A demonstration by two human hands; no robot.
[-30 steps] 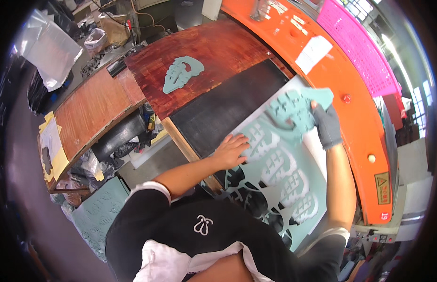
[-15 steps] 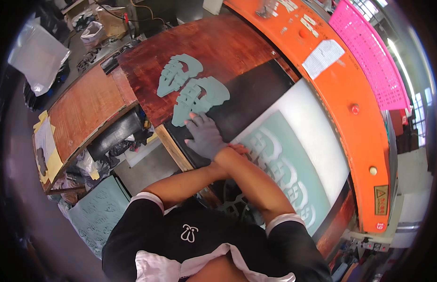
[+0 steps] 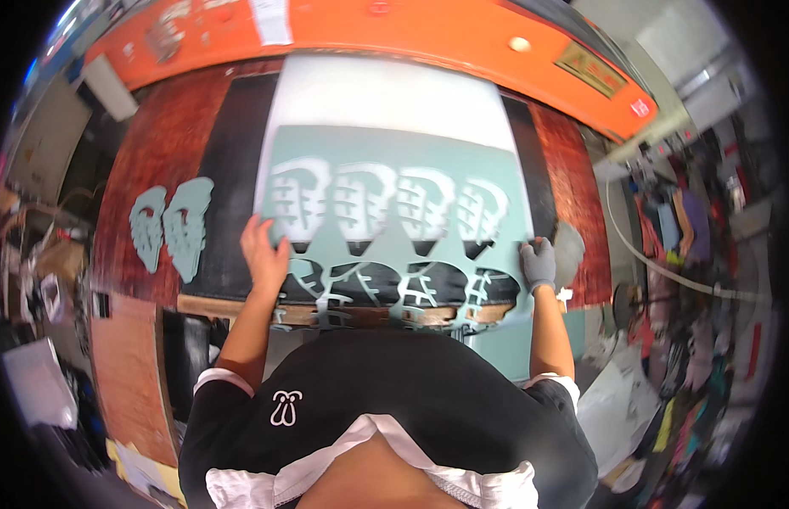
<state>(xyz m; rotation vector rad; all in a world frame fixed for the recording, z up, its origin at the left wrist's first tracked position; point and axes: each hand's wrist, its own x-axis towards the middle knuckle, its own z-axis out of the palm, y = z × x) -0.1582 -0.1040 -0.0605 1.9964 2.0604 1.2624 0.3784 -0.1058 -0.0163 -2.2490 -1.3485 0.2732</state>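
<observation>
A pale green sheet (image 3: 394, 161) with several shaped cut-outs lies over a white sheet (image 3: 386, 89) on the black bed (image 3: 229, 170) of the machine. My bare left hand (image 3: 263, 250) grips the green sheet's left edge. My right hand (image 3: 539, 263), in a grey glove, holds its right edge. The near part of the sheet hangs over the table's front edge by my body. Two cut green pieces (image 3: 169, 225) lie side by side on the reddish-brown table top (image 3: 148, 144) to the left.
An orange machine housing (image 3: 428, 34) runs along the far side. A white cable (image 3: 666, 263) curves at the right amid clutter. Low benches and paper scraps (image 3: 38, 394) sit at the lower left.
My view has swung right to face the bed. My hands left the cut pieces at the left and now hold the big green sheet at both edges.
</observation>
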